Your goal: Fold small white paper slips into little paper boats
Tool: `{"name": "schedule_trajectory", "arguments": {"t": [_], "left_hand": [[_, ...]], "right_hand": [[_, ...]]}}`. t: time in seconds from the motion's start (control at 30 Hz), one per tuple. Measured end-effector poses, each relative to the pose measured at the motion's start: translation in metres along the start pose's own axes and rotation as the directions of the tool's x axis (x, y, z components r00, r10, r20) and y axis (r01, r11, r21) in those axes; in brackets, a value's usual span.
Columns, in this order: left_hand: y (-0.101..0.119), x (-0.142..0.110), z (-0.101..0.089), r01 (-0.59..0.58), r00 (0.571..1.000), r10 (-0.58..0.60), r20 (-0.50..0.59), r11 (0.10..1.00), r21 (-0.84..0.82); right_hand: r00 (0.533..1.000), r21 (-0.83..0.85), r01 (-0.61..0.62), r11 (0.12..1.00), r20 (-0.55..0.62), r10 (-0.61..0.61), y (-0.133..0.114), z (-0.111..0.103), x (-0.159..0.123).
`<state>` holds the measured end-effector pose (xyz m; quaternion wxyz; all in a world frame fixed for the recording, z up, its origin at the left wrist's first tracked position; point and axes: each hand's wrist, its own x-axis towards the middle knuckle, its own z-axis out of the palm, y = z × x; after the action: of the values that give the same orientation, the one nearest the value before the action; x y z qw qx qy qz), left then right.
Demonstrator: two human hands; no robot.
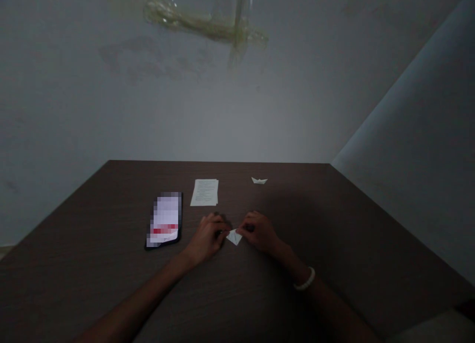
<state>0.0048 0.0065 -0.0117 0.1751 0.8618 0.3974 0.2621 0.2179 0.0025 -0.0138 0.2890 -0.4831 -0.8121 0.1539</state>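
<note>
A small white folded paper piece (234, 237) lies on the dark wooden table (334, 224) between my two hands. My left hand (208, 236) has its fingers curled and pinches the paper's left edge. My right hand (260, 231) is also curled and pinches the paper's right edge. A white bracelet (305, 280) sits on my right wrist.
A phone (165, 220) with a lit screen lies left of my hands. A white sheet of paper (205, 192) lies just beyond them. A small folded paper boat (259, 180) rests near the table's far edge. Grey walls stand behind and to the right.
</note>
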Motion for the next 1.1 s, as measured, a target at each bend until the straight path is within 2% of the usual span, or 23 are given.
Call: {"name": "schedule_trajectory", "arguments": {"t": [0.2, 0.37, 0.47, 0.63, 0.93, 1.1], "left_hand": [[0.003, 0.000, -0.004, -0.024, 0.999, 0.024, 0.030, 1.000, 0.011], [0.005, -0.001, -0.007, -0.068, 0.997, 0.064, 0.049, 0.994, 0.087], [0.008, -0.002, -0.011, -0.110, 0.992, 0.100, 0.078, 0.985, 0.131], [0.012, -0.002, -0.017, -0.136, 0.989, 0.127, 0.075, 0.980, 0.142], [0.006, -0.001, -0.008, -0.050, 0.998, 0.045, 0.038, 0.991, 0.122], [0.004, -0.001, -0.005, -0.026, 0.999, 0.025, 0.021, 0.998, 0.053]], "right_hand": [[0.999, 0.043, 0.037, 0.998, 0.009, -0.037, 0.007, 0.002, -0.002], [0.988, -0.001, 0.142, 0.990, 0.061, -0.142, 0.008, -0.005, -0.005], [0.981, -0.055, 0.170, 0.984, 0.099, -0.164, 0.007, -0.011, -0.009], [0.983, -0.117, 0.167, 0.979, 0.089, -0.157, 0.001, -0.019, -0.017], [0.999, -0.062, 0.046, 0.997, 0.023, -0.045, 0.000, -0.013, -0.015], [0.997, -0.025, 0.050, 0.998, 0.067, -0.048, -0.005, -0.014, -0.009]]}}
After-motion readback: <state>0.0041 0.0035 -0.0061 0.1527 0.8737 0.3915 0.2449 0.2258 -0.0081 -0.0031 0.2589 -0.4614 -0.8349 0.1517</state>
